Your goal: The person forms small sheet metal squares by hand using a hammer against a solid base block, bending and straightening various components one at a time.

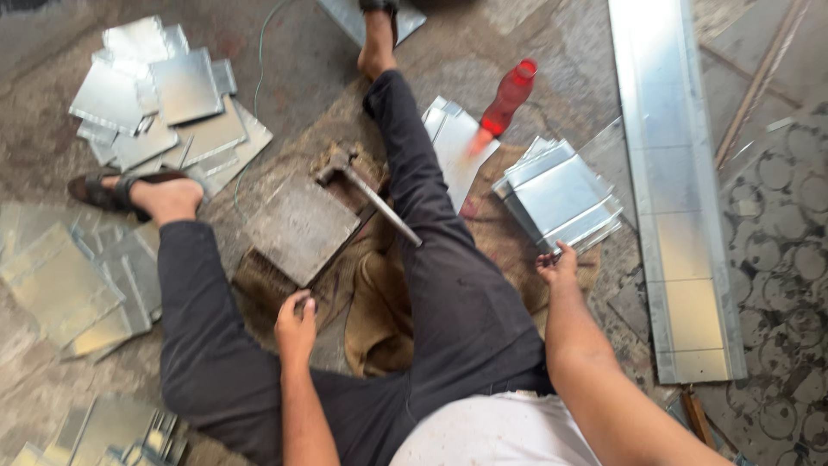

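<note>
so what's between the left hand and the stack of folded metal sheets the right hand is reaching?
Head view: the person's right leg in dark trousers lies between the left hand and the stack at the right hand, over burlap sacking.
</note>
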The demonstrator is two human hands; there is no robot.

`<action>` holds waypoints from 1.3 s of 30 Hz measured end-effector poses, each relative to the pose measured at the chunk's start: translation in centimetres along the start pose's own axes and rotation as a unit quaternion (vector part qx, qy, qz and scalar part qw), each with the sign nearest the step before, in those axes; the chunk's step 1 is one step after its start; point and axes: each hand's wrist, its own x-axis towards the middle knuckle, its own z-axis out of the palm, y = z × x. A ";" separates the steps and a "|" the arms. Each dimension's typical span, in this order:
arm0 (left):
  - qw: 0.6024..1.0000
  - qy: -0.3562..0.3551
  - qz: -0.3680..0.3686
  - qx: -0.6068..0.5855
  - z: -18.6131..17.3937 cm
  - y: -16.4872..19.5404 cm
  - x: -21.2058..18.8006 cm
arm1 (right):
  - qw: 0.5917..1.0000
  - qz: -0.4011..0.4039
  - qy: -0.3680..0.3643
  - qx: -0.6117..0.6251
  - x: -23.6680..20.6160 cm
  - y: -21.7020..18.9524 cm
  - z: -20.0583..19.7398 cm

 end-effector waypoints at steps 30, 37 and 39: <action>0.897 0.071 -0.078 -0.429 -3.2 1.8 0.0 | 0.296 -0.614 -0.497 -0.537 -23.7 23.3 10.4; 0.875 0.082 -0.162 -0.450 -1.8 2.3 0.8 | 0.077 -0.458 -0.642 -0.609 -26.4 31.6 6.7; 0.927 0.160 -0.063 -0.334 -0.7 1.7 1.0 | 0.164 -0.449 -0.625 -0.618 -24.9 31.1 7.2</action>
